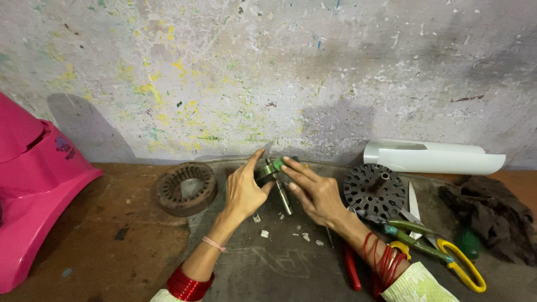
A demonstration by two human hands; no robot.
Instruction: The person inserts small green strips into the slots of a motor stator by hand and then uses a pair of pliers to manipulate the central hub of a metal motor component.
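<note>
where both hands (279,193) meet, shafted metal part (278,182) half hidden, grip unclear

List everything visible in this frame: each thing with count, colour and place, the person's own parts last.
Slotted metal ring: 1, rusty brown, left of the hands.
Shaft part: 1, grey with green, between both hands.
Perforated disc: 1, dark grey, right of the hands.
Rolled sheet: 1, white, against the wall.
Scissors: 1, yellow handles, lower right.
Pliers: 1, green handles, beside the scissors.
Cloth: 1, dark brown, far right.
Plastic casing: 1, pink, far left.
Left hand: grip touching the shaft part.
Right hand: likewise.
</note>
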